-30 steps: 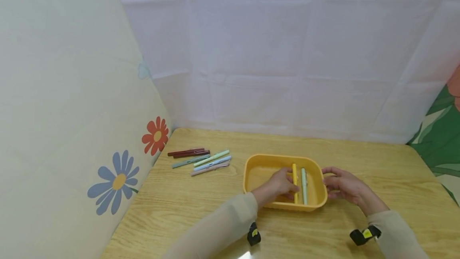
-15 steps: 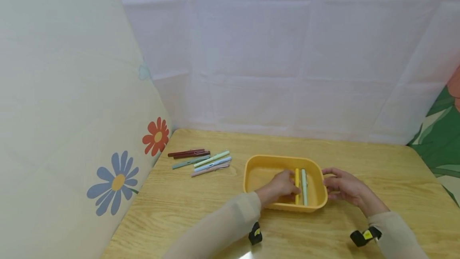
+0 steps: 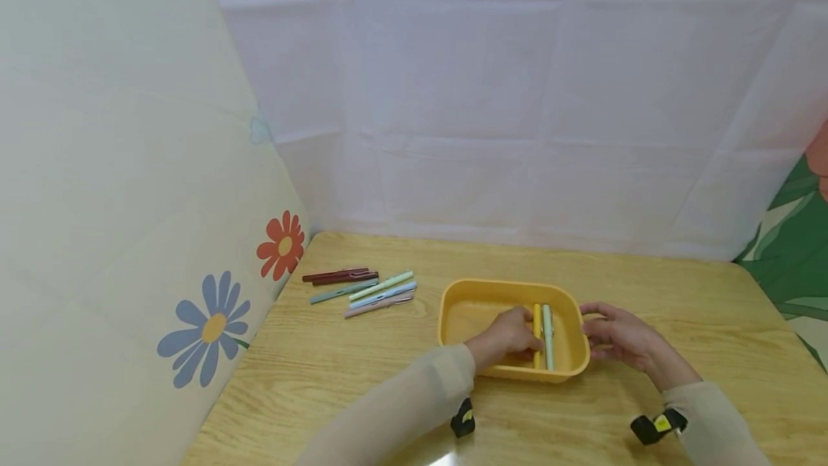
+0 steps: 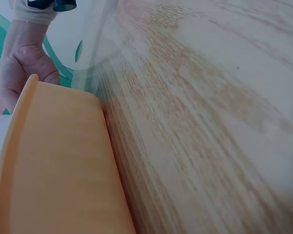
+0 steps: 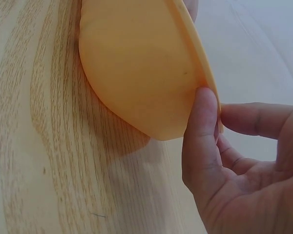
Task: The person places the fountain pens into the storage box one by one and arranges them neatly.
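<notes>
Inside a yellow tray [image 3: 475,292], my left hand [image 3: 507,333] grips a yellow pen [image 3: 537,336] at its left side with thumb and fingers. That pen lies close beside a mint green pen [image 3: 548,339], both pointing away from me. At the tray's right end my right hand [image 3: 621,336] holds the outer wall. The right wrist view shows the thumb [image 5: 205,109] against the wall and a forefinger [image 5: 254,117] at the rim. In the left wrist view, the tray's outer side hides nearly all of the left hand.
Left of the tray, several pens lie on the wooden table [image 3: 382,387]: dark red pens [image 3: 339,276], a grey-green pen [image 3: 343,291], a light green pen [image 3: 382,285], a light blue pen [image 3: 383,295] and a pink pen [image 3: 379,303]. A white cloth [image 3: 453,106] hangs behind.
My left hand has shifted slightly right and lowered the yellow pen against the tray floor, closer to the mint green pen. My right hand has stayed at the tray's end.
</notes>
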The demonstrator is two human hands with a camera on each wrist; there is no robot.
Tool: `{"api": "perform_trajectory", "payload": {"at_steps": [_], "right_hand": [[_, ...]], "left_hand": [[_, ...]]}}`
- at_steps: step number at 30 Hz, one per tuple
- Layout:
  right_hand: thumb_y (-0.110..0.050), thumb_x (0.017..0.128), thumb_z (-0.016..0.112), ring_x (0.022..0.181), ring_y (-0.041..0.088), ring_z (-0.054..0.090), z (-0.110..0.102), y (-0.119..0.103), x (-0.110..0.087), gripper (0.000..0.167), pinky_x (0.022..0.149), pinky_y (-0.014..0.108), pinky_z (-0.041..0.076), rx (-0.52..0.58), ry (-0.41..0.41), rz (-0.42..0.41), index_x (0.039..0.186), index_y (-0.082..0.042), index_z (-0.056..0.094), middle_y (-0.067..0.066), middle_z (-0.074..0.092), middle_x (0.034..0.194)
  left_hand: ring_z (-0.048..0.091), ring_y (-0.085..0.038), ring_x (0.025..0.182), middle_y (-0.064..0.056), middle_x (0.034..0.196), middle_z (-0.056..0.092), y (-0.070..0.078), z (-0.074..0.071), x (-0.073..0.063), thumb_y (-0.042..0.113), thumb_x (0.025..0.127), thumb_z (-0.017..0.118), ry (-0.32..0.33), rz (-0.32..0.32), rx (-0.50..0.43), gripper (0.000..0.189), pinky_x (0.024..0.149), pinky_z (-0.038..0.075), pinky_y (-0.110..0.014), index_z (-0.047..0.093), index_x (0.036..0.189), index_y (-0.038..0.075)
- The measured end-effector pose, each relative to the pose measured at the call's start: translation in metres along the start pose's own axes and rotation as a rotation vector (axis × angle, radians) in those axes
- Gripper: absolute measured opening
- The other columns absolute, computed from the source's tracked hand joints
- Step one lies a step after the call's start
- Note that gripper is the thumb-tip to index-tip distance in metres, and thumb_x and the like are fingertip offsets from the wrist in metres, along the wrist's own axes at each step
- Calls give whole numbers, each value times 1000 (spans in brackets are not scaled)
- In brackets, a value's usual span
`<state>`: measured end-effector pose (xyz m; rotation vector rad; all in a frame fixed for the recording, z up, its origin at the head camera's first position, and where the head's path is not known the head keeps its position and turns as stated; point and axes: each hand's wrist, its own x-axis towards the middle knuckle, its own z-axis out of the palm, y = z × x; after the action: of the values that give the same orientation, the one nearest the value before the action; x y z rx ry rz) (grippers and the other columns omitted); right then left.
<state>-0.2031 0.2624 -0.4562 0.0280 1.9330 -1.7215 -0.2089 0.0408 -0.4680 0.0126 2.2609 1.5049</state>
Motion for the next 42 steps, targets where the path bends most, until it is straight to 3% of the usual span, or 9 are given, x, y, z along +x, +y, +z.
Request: {"api": "perform_trajectory", "payload": {"at_steps": [12,16,22,28,35,39,42], "right_hand": [[-9,99,58,81,15,64,2,-2,-1,51,69,31,61,-6,14,-2,143,7,36,3,67,90],[-10,99,58,81,15,64,3,-2,-1,51,69,31,61,-17,26,0,143,6,36,3,66,90],[-10,99,58,82,15,64,1,-3,-2,49,70,31,61,-17,18,-4,141,6,38,3,66,90],[-10,98,59,81,15,64,0,-3,-2,49,70,30,61,-10,8,-9,140,5,38,2,66,90],[-9,98,59,79,13,65,1,-2,-2,48,69,29,60,11,-16,-19,139,6,38,2,67,88],[-9,98,59,80,14,65,2,-1,-2,51,70,30,61,9,-17,-16,141,7,36,2,67,89],[-10,99,59,80,14,65,2,-1,-2,53,70,30,61,6,-17,-14,143,8,35,3,67,89]], "left_hand": [[58,-13,53,-6,70,60,1,-8,-1,-10,79,78,-18,-43,-36,48,53,58,-26,56,121,-3],[58,-14,50,-5,65,61,4,-16,-2,-5,80,79,-14,-36,20,49,52,56,-24,56,124,0],[68,-21,66,-7,83,65,12,-32,-6,3,84,79,-66,4,98,50,62,60,-29,55,128,0],[69,-27,80,-9,100,63,17,-52,-13,7,87,78,-106,61,144,53,71,61,-34,55,133,-1],[63,-18,94,-3,111,66,20,-76,-22,21,88,79,-90,142,327,53,80,55,-30,58,135,7],[63,-21,104,-5,119,65,17,-91,-25,23,91,76,-81,171,362,49,87,54,-34,58,135,10],[64,-24,108,-9,124,65,16,-102,-26,22,93,75,-87,243,399,46,92,54,-36,59,135,9]]}}
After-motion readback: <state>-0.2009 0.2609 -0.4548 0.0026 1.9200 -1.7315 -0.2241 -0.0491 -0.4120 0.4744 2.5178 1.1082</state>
